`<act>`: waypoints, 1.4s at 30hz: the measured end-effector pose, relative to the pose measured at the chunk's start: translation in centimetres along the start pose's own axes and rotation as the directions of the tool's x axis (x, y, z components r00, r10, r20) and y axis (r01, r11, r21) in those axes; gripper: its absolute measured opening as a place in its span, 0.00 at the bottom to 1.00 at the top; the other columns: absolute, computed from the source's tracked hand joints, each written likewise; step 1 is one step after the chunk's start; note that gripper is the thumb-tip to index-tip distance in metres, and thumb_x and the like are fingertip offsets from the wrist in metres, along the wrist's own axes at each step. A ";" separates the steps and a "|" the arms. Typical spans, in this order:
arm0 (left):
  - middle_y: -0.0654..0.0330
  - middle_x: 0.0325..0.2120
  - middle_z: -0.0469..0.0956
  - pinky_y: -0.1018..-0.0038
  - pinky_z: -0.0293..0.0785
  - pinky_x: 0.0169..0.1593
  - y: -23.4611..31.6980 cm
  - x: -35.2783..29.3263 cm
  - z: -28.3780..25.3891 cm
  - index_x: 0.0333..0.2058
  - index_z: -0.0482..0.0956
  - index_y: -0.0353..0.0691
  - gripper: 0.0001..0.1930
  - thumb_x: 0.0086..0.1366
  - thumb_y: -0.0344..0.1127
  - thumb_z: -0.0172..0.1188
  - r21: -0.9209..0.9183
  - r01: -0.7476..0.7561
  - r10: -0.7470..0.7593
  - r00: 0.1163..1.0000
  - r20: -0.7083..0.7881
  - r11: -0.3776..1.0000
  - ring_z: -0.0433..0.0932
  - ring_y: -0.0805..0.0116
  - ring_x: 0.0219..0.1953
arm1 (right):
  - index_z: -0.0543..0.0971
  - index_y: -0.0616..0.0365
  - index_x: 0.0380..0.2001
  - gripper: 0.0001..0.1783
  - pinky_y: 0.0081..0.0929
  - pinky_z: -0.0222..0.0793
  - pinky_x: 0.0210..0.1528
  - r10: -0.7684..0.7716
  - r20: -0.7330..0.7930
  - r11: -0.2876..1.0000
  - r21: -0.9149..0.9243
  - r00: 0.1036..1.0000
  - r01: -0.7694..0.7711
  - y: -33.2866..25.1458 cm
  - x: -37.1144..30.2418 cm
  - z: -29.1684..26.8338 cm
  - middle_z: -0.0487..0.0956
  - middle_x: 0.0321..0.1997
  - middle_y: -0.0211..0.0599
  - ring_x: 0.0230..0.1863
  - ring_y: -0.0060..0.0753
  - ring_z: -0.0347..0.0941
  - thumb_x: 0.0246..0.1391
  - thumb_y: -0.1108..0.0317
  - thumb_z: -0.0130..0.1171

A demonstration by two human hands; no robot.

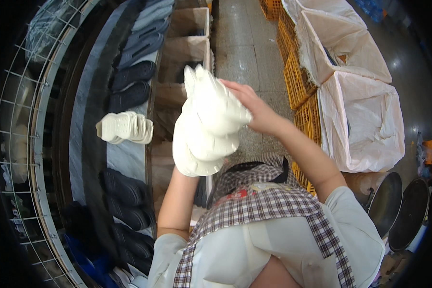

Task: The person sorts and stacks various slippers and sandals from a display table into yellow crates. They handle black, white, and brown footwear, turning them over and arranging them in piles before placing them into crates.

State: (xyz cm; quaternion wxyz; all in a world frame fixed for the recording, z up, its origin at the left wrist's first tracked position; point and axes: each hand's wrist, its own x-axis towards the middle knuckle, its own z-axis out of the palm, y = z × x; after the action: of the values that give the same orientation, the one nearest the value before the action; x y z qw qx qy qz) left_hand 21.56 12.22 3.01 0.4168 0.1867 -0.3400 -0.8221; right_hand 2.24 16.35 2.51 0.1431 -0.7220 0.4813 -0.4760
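In front of my chest I hold up a bulky stack of glossy white footwear pieces (209, 120), slipper- or insole-shaped; glare hides their detail. My right hand (257, 108) is against the stack's upper right side, fingers over its edge. From below, my left forearm (177, 201) reaches up to the stack's lower end; the left hand itself is hidden behind the white pieces. Left of the stack, a smaller row of cream-white footwear pieces (126, 127), nested together and dotted with small holes, lies on the long grey bench (129, 157).
Dark slippers (129, 96) and more dark footwear (125, 192) line the bench. Cloth-lined bins (189, 48) run beside it. Across the tiled aisle (240, 48) stand yellow crates (288, 62) and white-lined bins (365, 129). A wire mesh rack (33, 139) curves along the left.
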 end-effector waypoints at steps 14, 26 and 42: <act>0.52 0.47 0.72 0.64 0.79 0.46 0.8 -0.9 0.5 0.55 0.61 0.36 0.19 0.71 0.41 0.43 0.019 0.219 -0.205 0.939 -0.275 0.976 0.77 0.61 0.46 | 0.64 0.56 0.54 0.30 0.35 0.56 0.62 0.470 0.404 0.101 0.859 0.785 -0.502 -2.9 -2.1 1.1 0.69 0.55 0.36 0.58 0.30 0.63 0.58 0.44 0.47; 0.52 0.48 0.71 0.64 0.79 0.47 0.7 -1.1 0.0 0.55 0.60 0.37 0.20 0.71 0.43 0.43 0.075 0.192 -0.161 0.940 -0.302 0.978 0.76 0.62 0.47 | 0.64 0.59 0.53 0.28 0.33 0.59 0.60 0.465 0.407 -0.002 0.888 0.786 -0.460 -2.8 -2.2 1.4 0.70 0.53 0.40 0.56 0.30 0.65 0.56 0.52 0.51; 0.51 0.48 0.71 0.66 0.80 0.46 0.3 -0.8 -1.6 0.57 0.59 0.36 0.23 0.69 0.43 0.47 0.092 0.134 -0.119 0.980 -0.158 0.987 0.77 0.61 0.47 | 0.60 0.65 0.56 0.30 0.35 0.58 0.63 0.429 0.337 0.183 0.876 0.838 -0.446 -4.5 -1.5 1.5 0.58 0.65 0.47 0.63 0.37 0.59 0.51 0.60 0.50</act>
State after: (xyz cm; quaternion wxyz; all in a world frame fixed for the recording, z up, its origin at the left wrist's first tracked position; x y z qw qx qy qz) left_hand 23.18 12.06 2.12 0.3783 0.2914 -0.3361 -0.8118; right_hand 5.85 19.47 3.96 0.6623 -0.3401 0.3017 -0.5955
